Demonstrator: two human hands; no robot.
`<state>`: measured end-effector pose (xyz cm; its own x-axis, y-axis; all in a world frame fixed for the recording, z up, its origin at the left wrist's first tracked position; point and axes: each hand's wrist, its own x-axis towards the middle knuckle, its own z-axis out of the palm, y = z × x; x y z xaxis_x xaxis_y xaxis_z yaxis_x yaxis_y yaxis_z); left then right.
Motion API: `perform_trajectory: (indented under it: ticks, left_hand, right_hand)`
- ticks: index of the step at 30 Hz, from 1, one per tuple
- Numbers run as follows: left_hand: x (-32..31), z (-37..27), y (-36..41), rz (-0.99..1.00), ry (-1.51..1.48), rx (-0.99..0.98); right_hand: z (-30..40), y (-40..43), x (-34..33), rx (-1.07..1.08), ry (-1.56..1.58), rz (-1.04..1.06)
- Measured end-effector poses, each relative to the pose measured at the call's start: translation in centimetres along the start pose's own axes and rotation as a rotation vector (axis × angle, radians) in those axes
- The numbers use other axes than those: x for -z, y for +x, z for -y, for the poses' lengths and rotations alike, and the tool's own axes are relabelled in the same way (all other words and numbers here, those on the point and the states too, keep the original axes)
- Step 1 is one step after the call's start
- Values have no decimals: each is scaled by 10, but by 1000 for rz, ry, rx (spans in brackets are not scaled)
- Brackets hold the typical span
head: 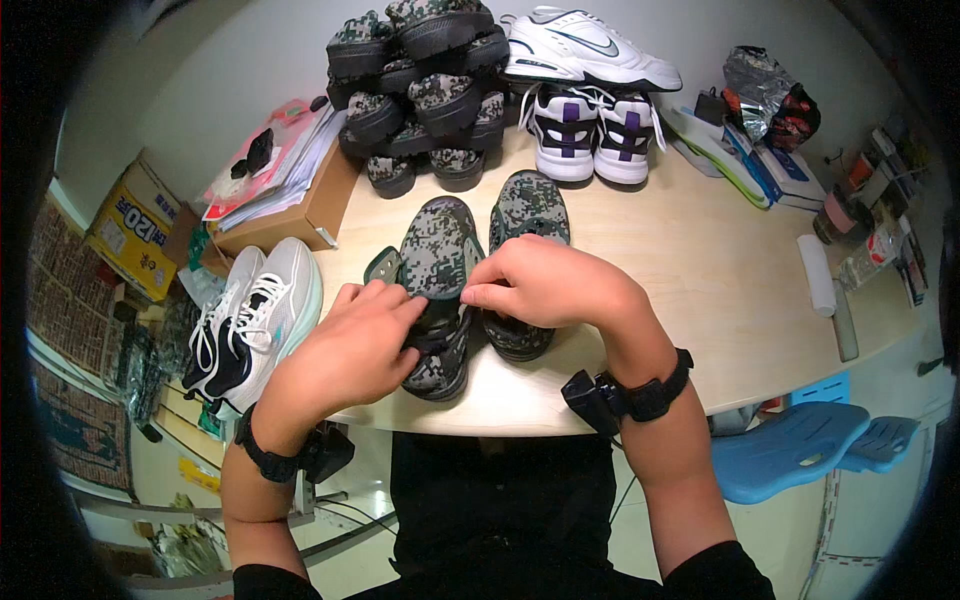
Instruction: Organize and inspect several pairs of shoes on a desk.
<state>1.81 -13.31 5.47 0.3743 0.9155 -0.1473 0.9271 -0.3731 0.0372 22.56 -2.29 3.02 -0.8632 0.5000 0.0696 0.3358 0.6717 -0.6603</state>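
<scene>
Two camouflage canvas shoes with black soles stand side by side on the table before me, toes pointing away. The left camouflage shoe (441, 244) has a side flap with eyelets folded outward, and no lace shows in it. My left hand (364, 341) grips this shoe's left side, with the index finger at the tongue edge and the thumb lower by the collar. Thumb and forefinger of my right hand (559, 281) pinch the same shoe's right edge near the opening. Behind that hand, the right camouflage shoe (531, 199) is partly hidden.
A pile of camouflage shoes (442, 101) rises at the back. Right of it, a white Nike sneaker (585, 49) lies on white-and-purple sneakers (566, 139). Grey-white running shoes (281, 292) and a cardboard box (300, 210) with papers stand left. A white roll (816, 274) lies right.
</scene>
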Motion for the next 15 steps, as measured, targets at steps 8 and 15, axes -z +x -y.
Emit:
perform_trajectory:
  ticks: [8,15]
  left_hand:
    - [-10,-1,-1,-329,-140,31]
    - [-15,0,20,-394,-201,180]
  right_hand:
    - [2,-1,2,-25,27,-1]
    - [4,-1,1,-21,-4,-15]
